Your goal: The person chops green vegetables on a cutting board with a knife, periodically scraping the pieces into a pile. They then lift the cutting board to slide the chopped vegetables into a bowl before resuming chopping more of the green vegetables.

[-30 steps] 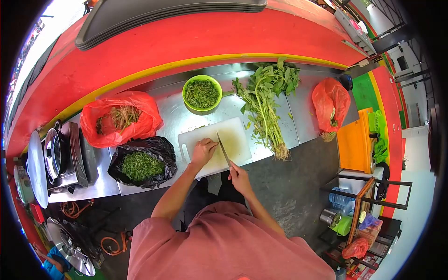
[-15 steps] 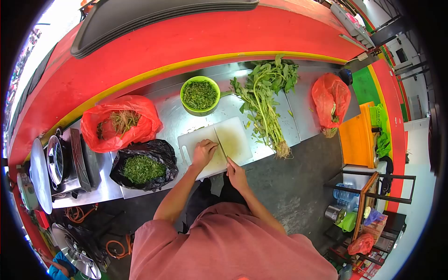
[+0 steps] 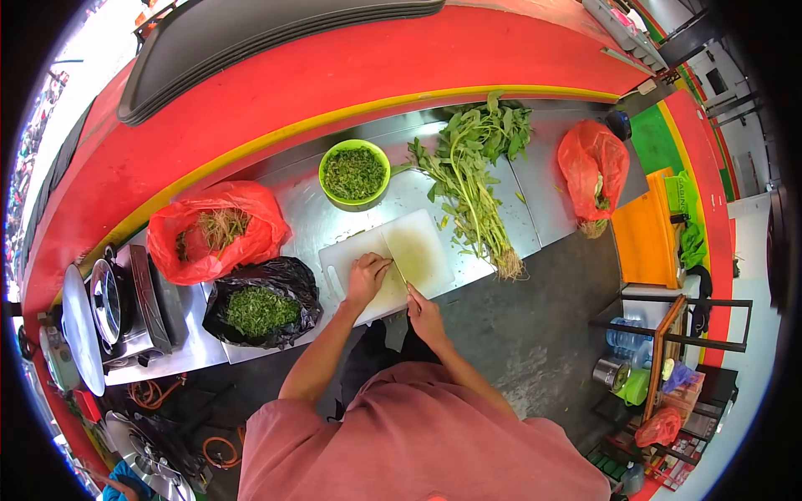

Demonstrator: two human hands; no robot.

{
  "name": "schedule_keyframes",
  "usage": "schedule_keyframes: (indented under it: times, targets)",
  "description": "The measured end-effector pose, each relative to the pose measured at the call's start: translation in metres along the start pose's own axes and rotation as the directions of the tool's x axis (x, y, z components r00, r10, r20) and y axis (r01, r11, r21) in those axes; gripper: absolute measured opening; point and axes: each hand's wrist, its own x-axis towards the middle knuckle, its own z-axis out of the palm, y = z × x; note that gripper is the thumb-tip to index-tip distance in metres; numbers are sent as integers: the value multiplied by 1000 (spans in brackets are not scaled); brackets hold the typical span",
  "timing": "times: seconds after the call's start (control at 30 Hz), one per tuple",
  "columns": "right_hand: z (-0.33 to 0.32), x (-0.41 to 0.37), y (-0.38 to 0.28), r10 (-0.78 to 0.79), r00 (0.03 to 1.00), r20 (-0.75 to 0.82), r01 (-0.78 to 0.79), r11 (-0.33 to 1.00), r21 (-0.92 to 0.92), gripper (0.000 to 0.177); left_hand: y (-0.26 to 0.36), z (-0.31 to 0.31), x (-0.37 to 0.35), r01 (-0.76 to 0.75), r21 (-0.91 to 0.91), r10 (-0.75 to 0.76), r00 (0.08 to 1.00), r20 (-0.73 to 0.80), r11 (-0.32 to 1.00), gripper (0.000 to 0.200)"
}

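Note:
A white cutting board (image 3: 428, 245) with a greenish stain lies near the counter's front edge. My right hand (image 3: 424, 316) grips a knife (image 3: 396, 264), its blade slanting up and left across the board. Beside the blade, on the board's left part, my left hand (image 3: 366, 277) is closed with its fingers together; what they hold is too small to make out. Behind the board stands a green bowl (image 3: 385, 178) of chopped greens (image 3: 354, 174). To the right lies a bunch of leafy stalks (image 3: 469, 196), roots toward me.
A black bag (image 3: 302, 280) of chopped greens and a red bag (image 3: 271, 213) with root ends sit at left, beyond them a stove (image 3: 144, 292). Another red bag (image 3: 590, 167) lies far right. Stacked dark trays (image 3: 276, 42) rest on the red ledge.
The whole view has shifted and turned slightly. Both hands and the knife stay at almost the same place on the board.

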Motion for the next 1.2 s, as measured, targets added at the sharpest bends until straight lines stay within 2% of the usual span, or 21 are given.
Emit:
schedule_keyframes:
  times: [0.07, 0.1, 0.13, 0.2, 0.37, 0.43, 0.53, 0.57, 0.6, 0.67, 0.73, 0.8, 0.93, 1.0, 1.03, 1.07, 1.13, 1.17, 1.2]
  targets:
    - [9, 4, 10, -168, 983, -81, 164, 985, -51, 37, 5, -1, -1, -7, -11, 7, 1000, 11, 1000, 20]
    - [14, 13, 8, -206, 972, -112, 206, 978, -10, 36, 5, -3, -1, -8, 3, 8, 1000, 18, 1000, 20]
    - [11, 17, 7, -204, 972, -117, 205, 979, -10, 36, 6, -4, 0, -12, 19, 11, 1000, 24, 1000, 20]
    - [9, 21, 2, 13, 1000, -9, -13, 1000, -8, 36, 7, -4, 2, -17, 24, 16, 999, 35, 1000, 20]
    - [8, 9, 13, 0, 1000, -29, 0, 1000, -4, 37, 9, -4, 2, 14, -5, -14, 1000, 5, 1000, 17]
    - [13, 11, 13, -130, 987, -92, 123, 989, -81, 36, 7, -2, 0, 12, 2, -12, 1000, 19, 1000, 17]
    - [11, 20, 6, -122, 991, -64, 118, 991, -61, 35, 5, -2, -1, 9, 1, -9, 999, 36, 1000, 16]
    - [10, 20, 1, -24, 999, -32, 25, 1000, 15, 35, 4, -2, 0, 5, 4, -5, 999, 37, 1000, 16]
    - [11, 17, 4, -27, 999, -34, 28, 999, 18, 35, 3, 0, 1, 37, -28, -36, 999, 34, 999, 16]
    - [12, 11, 13, -103, 992, -72, 101, 995, -18, 36, 0, 2, 0, 71, -56, -69, 997, 33, 996, 15]
    - [10, 8, 12, -56, 998, -35, 54, 997, -58, 36, 8, -2, 0, 44, -26, -43, 999, 16, 999, 15]
    - [13, 15, 10, -256, 961, -104, 241, 960, -143, 35, 11, -5, -1, 31, -18, -31, 999, 17, 999, 15]
    - [12, 21, -4, -208, 973, -103, 199, 976, -93, 34, 11, -7, -3, 23, -2, -23, 999, 30, 1000, 15]
    - [4, 11, -10, -81, 996, -48, 79, 996, -38, 34, 9, -5, -2, 40, -31, -39, 998, 43, 999, 16]
    - [0, 6, -15, 4, 1000, -2, -4, 996, -92, 33, 9, -4, -2, 31, -22, -30, 999, 25, 999, 16]
    - [4, 7, -12, 7, 1000, -4, -8, 996, -87, 33, 9, -3, -4, 23, -15, -23, 1000, 8, 1000, 17]
    - [8, 12, -9, -214, 972, -98, 203, 973, -108, 32, 10, -4, -4, 30, -10, -30, 999, 34, 999, 16]
    - [9, 15, -6, -46, 999, -13, 44, 994, -103, 33, 10, -5, -4, 35, -2, -35, 998, 46, 999, 16]
    - [6, 18, -11, -40, 999, -18, 38, 994, -100, 33, 9, -5, -4, 39, 8, -39, 998, 58, 999, 15]
